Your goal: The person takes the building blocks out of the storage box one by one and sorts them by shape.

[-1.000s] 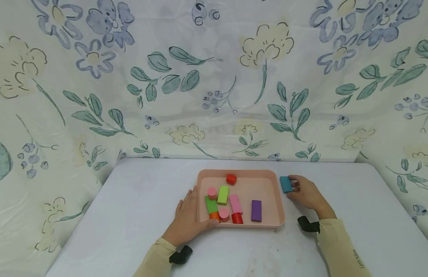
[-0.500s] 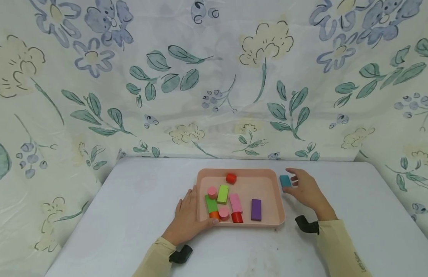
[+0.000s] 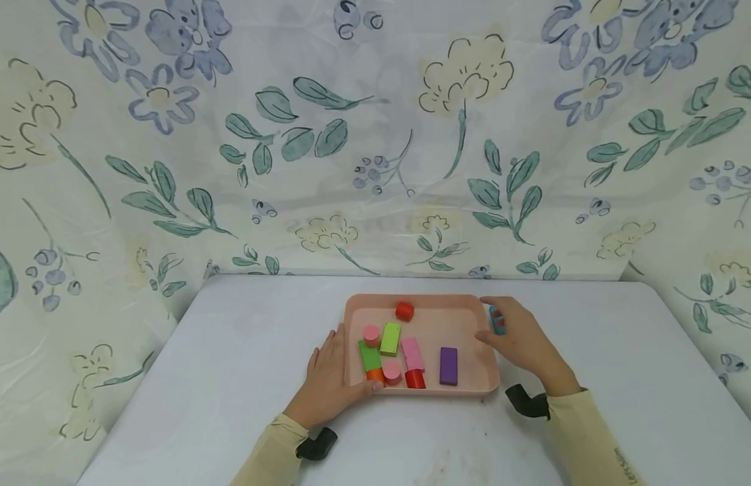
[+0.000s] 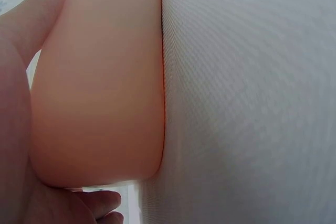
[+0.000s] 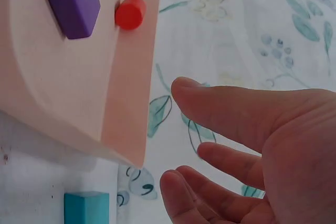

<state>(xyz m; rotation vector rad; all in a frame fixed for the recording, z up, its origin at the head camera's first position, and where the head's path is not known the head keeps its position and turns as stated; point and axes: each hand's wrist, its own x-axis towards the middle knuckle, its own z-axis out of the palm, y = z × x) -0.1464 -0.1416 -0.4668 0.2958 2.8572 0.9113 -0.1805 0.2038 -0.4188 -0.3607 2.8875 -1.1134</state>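
My left hand [image 3: 329,385] rests against the near-left corner of a shallow pink tray [image 3: 472,388], its fingers straight along the left wall and its thumb on the front rim. At the tray's right side hovers my right hand [image 3: 521,337], palm inward, thumb and fingers apart and holding nothing. A blue block [image 5: 86,208] sits on the table just outside the right wall, partly hidden under that hand in the head view. Inside the tray a purple block [image 3: 449,366] lies to the right, apart from the others. A red cylinder [image 3: 404,311] is near the back wall.
Crowded in the tray's left half are a lime block [image 3: 390,339], a green block [image 3: 370,356], a pink block [image 3: 413,354], pink cylinders [image 3: 391,372], an orange piece [image 3: 376,376] and another red piece [image 3: 415,379]. A floral cloth [image 3: 375,169] hangs behind the white table [image 3: 260,317].
My right hand has let go of the blue block and shifted left toward the tray's right rim. The block stays on the table. My left hand keeps its place.
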